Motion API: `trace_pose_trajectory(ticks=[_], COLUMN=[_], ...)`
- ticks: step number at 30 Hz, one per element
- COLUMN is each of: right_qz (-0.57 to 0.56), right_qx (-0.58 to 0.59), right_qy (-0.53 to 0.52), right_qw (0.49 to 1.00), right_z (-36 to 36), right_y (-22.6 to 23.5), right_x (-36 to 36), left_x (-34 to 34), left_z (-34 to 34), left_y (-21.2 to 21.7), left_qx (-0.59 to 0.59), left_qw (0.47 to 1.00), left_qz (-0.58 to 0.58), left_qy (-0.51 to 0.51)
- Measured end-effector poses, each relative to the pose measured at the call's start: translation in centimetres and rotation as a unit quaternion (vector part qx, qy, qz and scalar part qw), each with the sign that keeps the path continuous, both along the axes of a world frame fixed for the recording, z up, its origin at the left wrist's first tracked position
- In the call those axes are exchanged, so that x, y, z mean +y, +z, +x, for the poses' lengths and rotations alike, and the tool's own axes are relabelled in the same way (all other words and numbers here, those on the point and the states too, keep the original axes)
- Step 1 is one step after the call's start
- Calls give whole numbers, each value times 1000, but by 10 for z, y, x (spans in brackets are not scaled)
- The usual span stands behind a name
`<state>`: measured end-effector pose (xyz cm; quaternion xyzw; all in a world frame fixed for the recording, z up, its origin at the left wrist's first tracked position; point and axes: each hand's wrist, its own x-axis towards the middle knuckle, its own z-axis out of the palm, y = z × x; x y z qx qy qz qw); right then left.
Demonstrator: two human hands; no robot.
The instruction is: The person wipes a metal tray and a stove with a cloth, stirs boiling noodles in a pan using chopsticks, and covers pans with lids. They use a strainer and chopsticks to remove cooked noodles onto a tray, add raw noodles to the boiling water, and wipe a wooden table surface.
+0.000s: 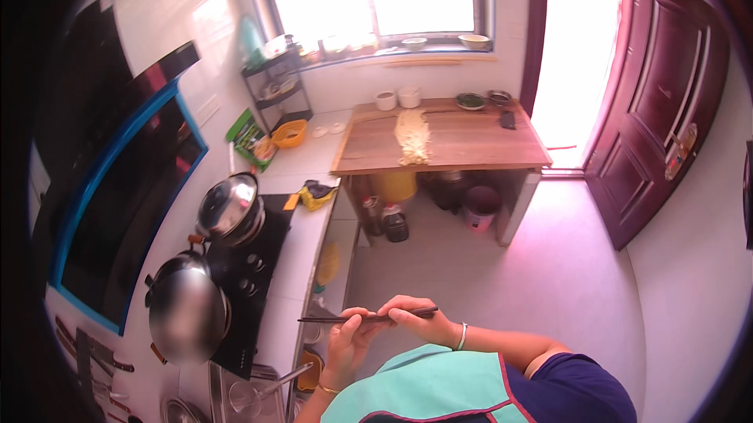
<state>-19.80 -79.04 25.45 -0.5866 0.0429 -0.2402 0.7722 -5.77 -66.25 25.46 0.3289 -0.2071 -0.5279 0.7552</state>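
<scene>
A pair of dark chopsticks [323, 319] lies level in front of my body, held up off every surface. My left hand [353, 338] pinches it near the middle, thumb on top. Closer to its right end, my right hand [417, 321] is also closed around it. The two hands almost touch. Left of them is the black stove [255, 266]. On it stand a pot with a shiny metal lid [226, 207] and, nearer me, a dark round pan [185, 321] whose top is blurred.
Ahead stands a wooden table [369, 144] with a pale shredded heap [412, 136], white cups [409, 96] and a plate of greens [470, 101]. Bottles [394, 223] and a bin [481, 207] sit beneath. A ladle [274, 384] crosses the sink area. The brown door [655, 109] stands open at right.
</scene>
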Motion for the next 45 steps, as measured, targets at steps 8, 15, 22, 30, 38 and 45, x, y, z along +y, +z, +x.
trace_pose_trajectory(ticks=[8, 15, 22, 30, 38, 45], right_qz=[-2, 49, 62, 127, 200, 223], right_qx=[-7, 25, 23, 18, -29, -4], right_qy=[-103, -239, -345, -407, -392, -330], right_qw=[995, 969, 936, 904, 898, 917], right_z=[-124, -200, -237, -254, -245, -241], right_y=[6, -7, -28, -21, -13, -18], right_x=[-95, -155, -240, -393, -512, -601], left_x=[-131, -239, -366, -550, -667, -716], left_z=[-90, -146, -180, -198, -188, -183], left_y=[-3, -13, -30, -26, -15, -14], left_qx=[74, -10, 24, 32, 25, 27], left_qw=[991, 971, 941, 915, 915, 943], left_qz=[16, 124, 95, 66, 49, 50], left_qy=[-111, -206, -324, -398, -399, -329])
